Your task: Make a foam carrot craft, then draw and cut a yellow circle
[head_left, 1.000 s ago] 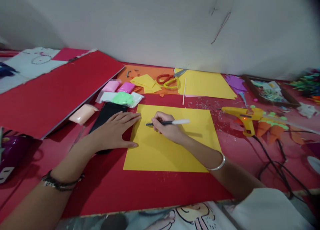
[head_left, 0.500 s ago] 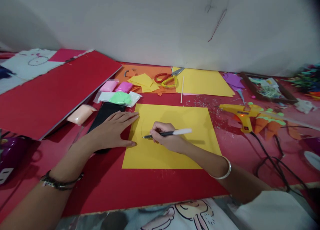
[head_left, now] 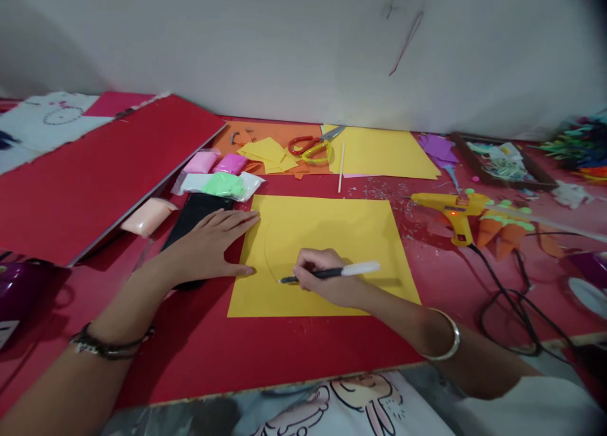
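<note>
A yellow sheet of paper (head_left: 303, 300) lies flat on the red table in front of me. My right hand (head_left: 325, 274) grips a pen (head_left: 332, 272) with a dark barrel and a whitish rear end, its tip on the paper. From the tip a thin curved line runs up the sheet's left part. My left hand (head_left: 208, 246) is open, fingers spread, with thumb and fingertips resting on the paper's left edge. Under that hand, partly covered, is a flat black object (head_left: 194, 211) that looks like a phone.
Bags of coloured clay (head_left: 222, 184), scissors (head_left: 315, 148), yellow sheets (head_left: 384, 154) and a thin white stick (head_left: 341, 167) lie beyond the paper. On the right are a yellow glue gun (head_left: 453, 211) with its cord and a dark tray (head_left: 502, 164). A large red board (head_left: 104, 176) leans at left.
My right hand has moved the pen down and slightly right, lengthening the curved line on the yellow paper. My left hand stays at the paper's edge. The view has shifted slightly.
</note>
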Motion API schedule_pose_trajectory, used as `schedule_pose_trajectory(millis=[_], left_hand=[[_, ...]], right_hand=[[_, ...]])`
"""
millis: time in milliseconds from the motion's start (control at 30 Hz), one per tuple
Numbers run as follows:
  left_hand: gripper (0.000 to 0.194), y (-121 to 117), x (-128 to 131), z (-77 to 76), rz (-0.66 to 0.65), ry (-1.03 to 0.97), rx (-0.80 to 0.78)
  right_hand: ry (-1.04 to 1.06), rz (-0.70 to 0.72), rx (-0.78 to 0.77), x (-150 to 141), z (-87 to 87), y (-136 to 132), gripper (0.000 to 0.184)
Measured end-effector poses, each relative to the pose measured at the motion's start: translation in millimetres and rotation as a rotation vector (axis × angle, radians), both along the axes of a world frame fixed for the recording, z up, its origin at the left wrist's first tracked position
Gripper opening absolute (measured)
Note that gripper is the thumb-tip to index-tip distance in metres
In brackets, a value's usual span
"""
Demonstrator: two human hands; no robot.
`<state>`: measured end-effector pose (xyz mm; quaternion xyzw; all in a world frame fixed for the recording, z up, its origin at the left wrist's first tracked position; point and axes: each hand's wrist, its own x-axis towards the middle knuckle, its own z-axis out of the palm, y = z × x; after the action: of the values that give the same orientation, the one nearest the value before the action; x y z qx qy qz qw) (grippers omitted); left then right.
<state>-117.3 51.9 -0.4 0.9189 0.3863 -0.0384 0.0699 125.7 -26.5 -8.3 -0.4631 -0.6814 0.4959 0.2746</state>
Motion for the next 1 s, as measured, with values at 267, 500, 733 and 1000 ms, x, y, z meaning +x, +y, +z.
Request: schedule_pose_trajectory(millis=[267, 500, 733, 1000], left_hand=[[0.087, 0, 0, -0.5, -0.003, 0.023, 0.002], [0.087, 0, 0, -0.7, -0.009, 0.045, 0.008], [0.087, 1, -1, -2.2, -0.016, 0.044, 0.005], [0.089, 1, -3, -5.4, -0.022, 0.055, 0.017]], right_hand=[[-0.078, 0.008, 0.018, 10, 8.4, -12, 0.018], [-0.110, -0.016, -0.024, 21, 15.7, -22, 0.017], [-0.148, -0.026, -0.018, 39, 8.2, -33, 0.019], [-0.166, -0.037, -0.053, 52, 8.5, -40, 0.018]])
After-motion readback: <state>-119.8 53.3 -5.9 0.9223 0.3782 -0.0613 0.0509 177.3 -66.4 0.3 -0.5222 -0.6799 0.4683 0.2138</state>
